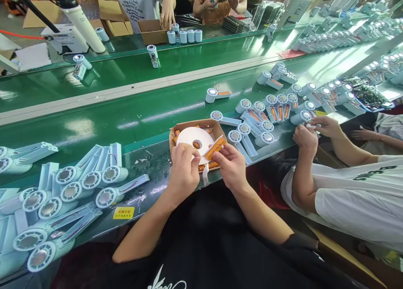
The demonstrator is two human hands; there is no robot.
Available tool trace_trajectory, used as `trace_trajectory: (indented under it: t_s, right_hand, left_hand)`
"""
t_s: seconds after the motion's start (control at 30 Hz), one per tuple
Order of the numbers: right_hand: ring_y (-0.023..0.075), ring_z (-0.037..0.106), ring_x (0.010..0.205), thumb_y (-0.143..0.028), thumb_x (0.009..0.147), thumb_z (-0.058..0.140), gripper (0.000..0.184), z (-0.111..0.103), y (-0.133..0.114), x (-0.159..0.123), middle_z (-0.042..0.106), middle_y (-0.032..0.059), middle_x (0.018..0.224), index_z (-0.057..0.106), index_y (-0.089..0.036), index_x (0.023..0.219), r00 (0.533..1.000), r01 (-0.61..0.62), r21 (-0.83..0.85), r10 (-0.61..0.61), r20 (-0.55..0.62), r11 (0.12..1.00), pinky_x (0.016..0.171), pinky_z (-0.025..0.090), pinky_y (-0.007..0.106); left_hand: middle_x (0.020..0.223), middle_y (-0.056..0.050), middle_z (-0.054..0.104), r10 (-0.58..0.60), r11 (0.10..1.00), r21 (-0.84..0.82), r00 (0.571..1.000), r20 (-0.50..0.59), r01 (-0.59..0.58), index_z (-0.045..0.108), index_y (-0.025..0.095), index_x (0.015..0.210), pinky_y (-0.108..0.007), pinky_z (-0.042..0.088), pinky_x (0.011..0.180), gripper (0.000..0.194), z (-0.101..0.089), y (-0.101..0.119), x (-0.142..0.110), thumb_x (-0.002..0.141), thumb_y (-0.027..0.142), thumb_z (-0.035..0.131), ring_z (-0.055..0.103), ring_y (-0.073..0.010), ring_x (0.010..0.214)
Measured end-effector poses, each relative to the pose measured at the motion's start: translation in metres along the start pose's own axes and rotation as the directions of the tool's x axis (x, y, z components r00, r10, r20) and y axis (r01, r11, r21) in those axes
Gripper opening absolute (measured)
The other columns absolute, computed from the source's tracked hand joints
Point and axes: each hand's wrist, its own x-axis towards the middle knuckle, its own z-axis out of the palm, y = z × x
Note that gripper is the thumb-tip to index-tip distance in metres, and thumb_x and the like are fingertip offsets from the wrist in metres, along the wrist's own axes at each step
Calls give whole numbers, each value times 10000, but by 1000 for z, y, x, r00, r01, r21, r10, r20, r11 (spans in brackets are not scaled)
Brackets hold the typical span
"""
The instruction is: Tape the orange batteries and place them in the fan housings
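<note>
Just above the table's near edge, my right hand (232, 166) is closed on a flat orange battery pack (215, 149), held tilted with a white strip along its upper edge. My left hand (185, 168) is closed in a pinch at a strip of white tape (204, 160) by the pack's lower end; its fingertips are partly hidden. Under both hands stands a small cardboard box (217, 128) with more orange packs in it. A roll of white tape (189, 134) lies on top of them. A loose white strip (205, 176) hangs over the box's front.
Several light-blue fan bodies with handles (91, 180) crowd the table at left. More fan bodies (244, 129) lie to the right, beside a co-worker's hands (307, 137). A yellow card (124, 213) lies near the edge. Beyond the green belt (141, 100), other people handle parts.
</note>
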Motion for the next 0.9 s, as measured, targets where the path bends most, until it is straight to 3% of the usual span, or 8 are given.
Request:
trace_trajectory:
  t_s: [0.1,0.23,0.33,0.67,0.8,0.9]
  right_hand:
    - [265,794,1033,-469,716,953,480,1,-5,2,836,68,1121,786,-230,1097,999,-16,18,17,-27,1000,956,655,418]
    - [252,797,995,-433,691,968,449,2,-8,1,842,59,1062,780,-227,1044,1000,-10,-11,10,-8,1000,943,657,404]
    - [245,795,961,-416,685,971,425,3,-7,-2,842,53,1026,770,-226,1008,1000,-4,-29,4,-6,1000,915,659,398]
    - [211,783,847,-434,678,975,433,14,-9,-10,845,41,998,796,-236,1019,996,-5,103,14,-85,995,787,654,336]
    - [194,784,842,-420,659,982,421,7,-11,-10,843,32,991,804,-243,997,995,-63,106,71,-73,992,790,655,314]
    - [162,772,776,-411,663,981,408,-9,-13,-6,839,30,962,808,-240,991,993,-112,102,116,-34,988,716,639,267]
  left_hand:
    - [1130,-86,634,55,995,-79,995,-80,-62,576,220,1067,-386,488,905,73,-1,0,1,1076,211,504,603,-222,1061]
    - [954,-39,654,209,975,101,970,-122,-197,694,242,1193,-360,424,797,201,2,0,0,1008,318,716,581,-206,899]
    - [794,-7,611,259,962,138,951,-172,-237,751,261,1096,-346,376,726,109,6,1,-3,989,244,738,540,-185,789]
    - [792,-9,640,295,955,68,901,-319,-289,687,232,997,-356,398,715,157,29,11,-23,936,88,703,549,-176,755]
    - [801,-9,674,308,951,60,912,-270,-303,706,220,1067,-361,418,744,118,33,21,-29,991,137,669,575,-177,779]
    - [845,-2,711,341,939,21,923,-179,-343,695,217,1202,-338,481,804,186,17,17,-39,1022,264,686,622,-169,825]
